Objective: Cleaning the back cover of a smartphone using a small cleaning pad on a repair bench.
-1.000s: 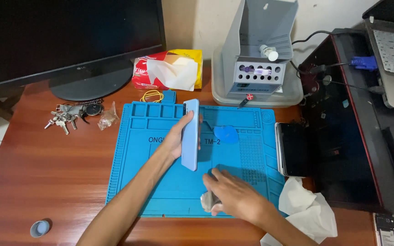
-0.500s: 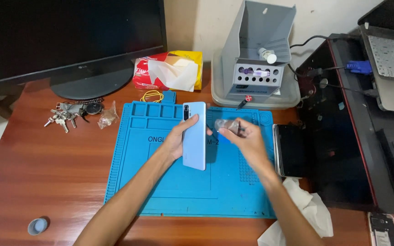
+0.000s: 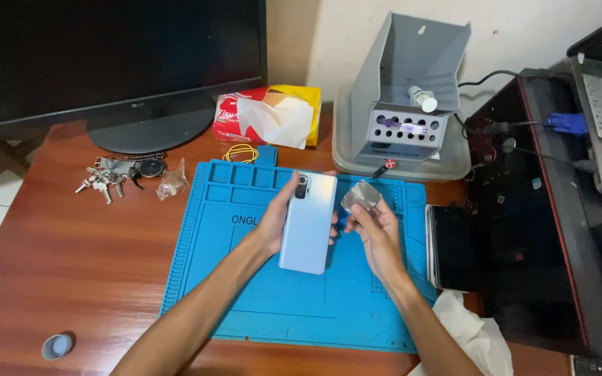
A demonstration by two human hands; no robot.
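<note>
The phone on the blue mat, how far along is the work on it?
Early, it seems. Done: the phone is off the mat and stood up, back cover outward, in the left hand. In hand: the right hand brings a thin metal pry tool to the phone's right edge. Left: the back cover looks closed, no gap visible, so opening it has not begun.

Left hand (image 3: 273, 226) gripping pale blue smartphone (image 3: 308, 222), back facing up, above blue repair mat (image 3: 245, 292); right hand (image 3: 379, 233) pinching thin metal pry tool (image 3: 361, 196) just beside it.
</note>
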